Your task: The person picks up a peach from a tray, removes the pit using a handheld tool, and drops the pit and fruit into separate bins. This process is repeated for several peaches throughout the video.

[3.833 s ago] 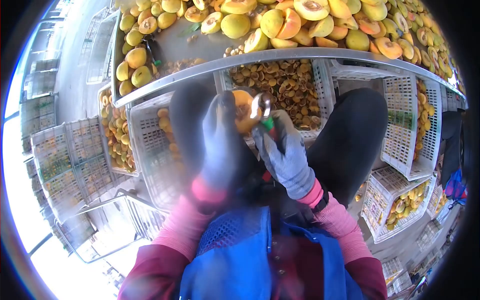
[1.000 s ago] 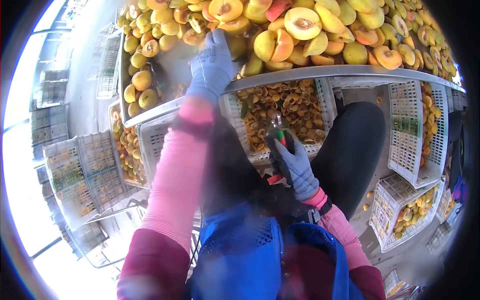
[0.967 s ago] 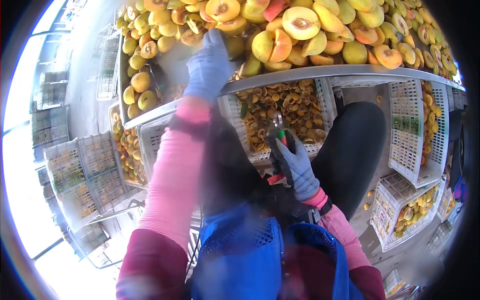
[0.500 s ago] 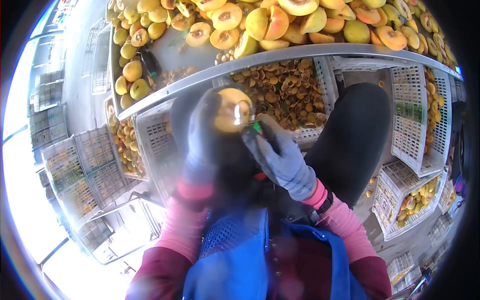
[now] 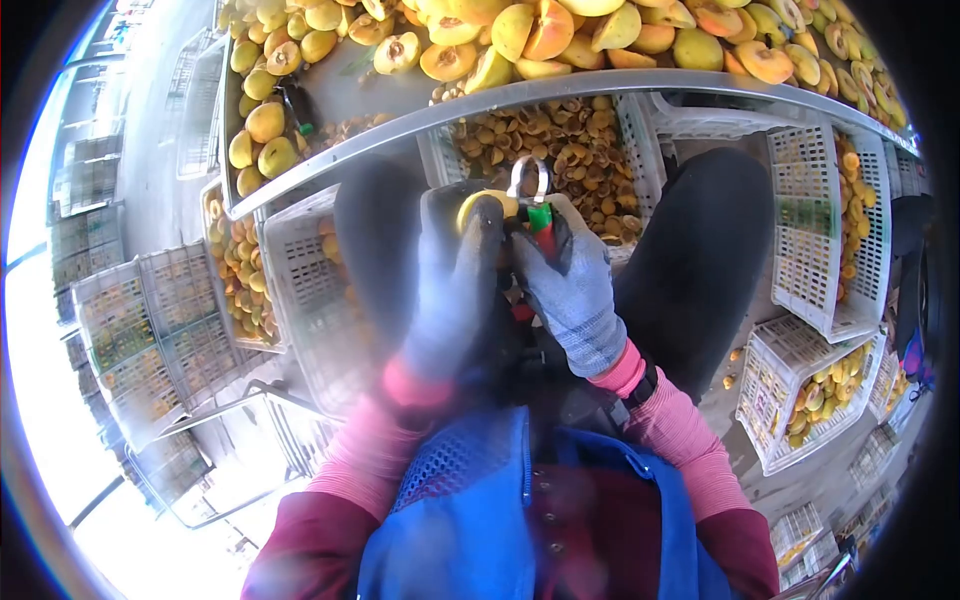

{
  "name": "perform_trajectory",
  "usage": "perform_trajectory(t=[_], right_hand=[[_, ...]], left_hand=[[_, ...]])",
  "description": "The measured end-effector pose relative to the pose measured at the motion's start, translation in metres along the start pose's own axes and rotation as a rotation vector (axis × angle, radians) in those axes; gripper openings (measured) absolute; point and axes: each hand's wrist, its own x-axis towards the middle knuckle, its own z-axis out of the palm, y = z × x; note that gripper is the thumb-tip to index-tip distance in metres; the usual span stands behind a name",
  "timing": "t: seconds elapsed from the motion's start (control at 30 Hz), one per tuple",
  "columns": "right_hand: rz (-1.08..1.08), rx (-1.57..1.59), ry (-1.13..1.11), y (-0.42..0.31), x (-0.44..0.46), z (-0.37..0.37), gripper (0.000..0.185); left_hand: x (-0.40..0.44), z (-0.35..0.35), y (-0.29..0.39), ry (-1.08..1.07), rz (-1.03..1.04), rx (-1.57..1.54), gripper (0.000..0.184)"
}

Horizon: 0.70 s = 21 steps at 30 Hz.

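Observation:
My left hand [image 5: 455,265], in a grey-blue glove with dark fingers, is closed around a yellow peach piece [image 5: 487,208]; the fingers hide most of the fruit. Against it, my right hand [image 5: 572,290], gloved alike, grips a pitting tool by its green and red handle [image 5: 541,222]. A curved, shiny metal loop [image 5: 541,172] rises from that handle, beside the peach. Both hands are close together above my lap. Behind them, a white crate [image 5: 632,140] holds many brown-orange pits and scraps [image 5: 560,160].
A metal-edged table [image 5: 480,104] ahead bears heaped peach halves [image 5: 575,40], whole peaches [image 5: 265,122] and a dark green-tipped object [image 5: 298,105]. Crates of fruit stand at left [image 5: 300,262] and right [image 5: 805,230], with another tilted crate [image 5: 775,400] lower right. My knees flank the pit crate.
My left hand has turned the peach, whose cut face showed before, so less of it shows. The tool's loop now points upward, away from the fruit's face. The view has shifted slightly.

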Motion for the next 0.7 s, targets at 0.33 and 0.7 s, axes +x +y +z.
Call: perform_trajectory(t=[0.33, 0.7], right_hand=[[-0.262, -0.22, 0.008, -0.018, -0.017, -0.009, 0.016], [-0.438, -0.537, -0.104, -0.006, -0.042, -0.009, 0.031]], left_hand=[[-0.013, 0.002, 0.01, 0.006, -0.065, -0.172, 0.016], [-0.009, 0.001, -0.009, 0.057, 0.372, 0.133, 0.025]])
